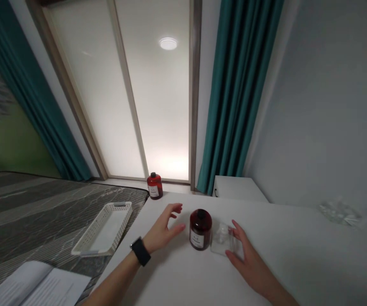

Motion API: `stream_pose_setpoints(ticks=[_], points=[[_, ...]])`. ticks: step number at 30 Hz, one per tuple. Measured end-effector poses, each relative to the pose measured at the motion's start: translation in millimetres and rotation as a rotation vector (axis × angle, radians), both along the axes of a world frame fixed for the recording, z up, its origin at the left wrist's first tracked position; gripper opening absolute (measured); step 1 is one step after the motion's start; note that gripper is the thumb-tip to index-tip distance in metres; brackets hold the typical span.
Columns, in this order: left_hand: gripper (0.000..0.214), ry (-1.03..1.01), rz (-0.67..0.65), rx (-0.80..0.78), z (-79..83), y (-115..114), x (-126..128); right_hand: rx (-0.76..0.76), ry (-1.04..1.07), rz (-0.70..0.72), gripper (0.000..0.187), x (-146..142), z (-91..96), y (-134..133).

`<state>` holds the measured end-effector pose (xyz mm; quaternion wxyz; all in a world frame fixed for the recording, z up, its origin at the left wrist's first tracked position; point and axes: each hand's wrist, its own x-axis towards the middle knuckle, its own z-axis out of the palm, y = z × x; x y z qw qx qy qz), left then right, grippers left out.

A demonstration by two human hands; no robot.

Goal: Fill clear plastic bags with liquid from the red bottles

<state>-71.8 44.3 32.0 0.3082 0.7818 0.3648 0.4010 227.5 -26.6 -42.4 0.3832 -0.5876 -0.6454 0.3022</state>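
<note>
My left hand (163,227), with a black smartwatch on the wrist, hovers open just left of a dark amber bottle with a black cap and white label (200,229), not touching it. My right hand (248,265) is at the right end of a transparent plastic pack (224,240), its thumb and fingers on either side of that end. Whether they grip it, I cannot tell. Something small and pale shows inside the pack. A second amber bottle (154,185) stands at the far edge of the white table (177,276).
To the left of the table lie a grey striped mattress (43,199), a white plastic mesh basket (102,229) and an open book (38,284). A crumpled clear plastic bag (339,212) sits at the far right. Behind stand a low white cabinet (237,189) and teal curtains.
</note>
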Motion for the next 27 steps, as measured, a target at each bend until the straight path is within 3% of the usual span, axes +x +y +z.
stream_pose_setpoints(ticks=[3, 8, 11, 17, 19, 23, 27], points=[[0.067, -0.065, -0.067, -0.033, -7.3, -7, 29, 0.007, 0.032, 0.011, 0.078, -1, 5.1, 0], [0.084, -0.088, -0.024, -0.126, -28.8, -14, 52, 0.048, 0.085, 0.030, 0.078, -1, 8.5, 0], [0.081, -0.112, -0.011, -0.159, -32.2, -18, 58, 0.051, 0.086, 0.053, 0.077, -1, 7.8, 1], [0.064, -0.169, 0.023, -0.160, -23.8, -24, 66, 0.123, 0.048, 0.082, 0.076, 3, 9.2, 1], [0.063, -0.177, 0.020, -0.165, -21.9, -26, 66, 0.202, -0.006, 0.063, 0.069, 5, 14.4, 2], [0.063, -0.179, 0.008, -0.165, -21.0, -31, 62, 0.434, -0.116, -0.046, 0.035, 8, 34.5, 6], [0.058, -0.165, -0.010, -0.128, -22.7, -33, 57, 0.559, -0.223, 0.013, 0.022, -4, 67.4, 9]])
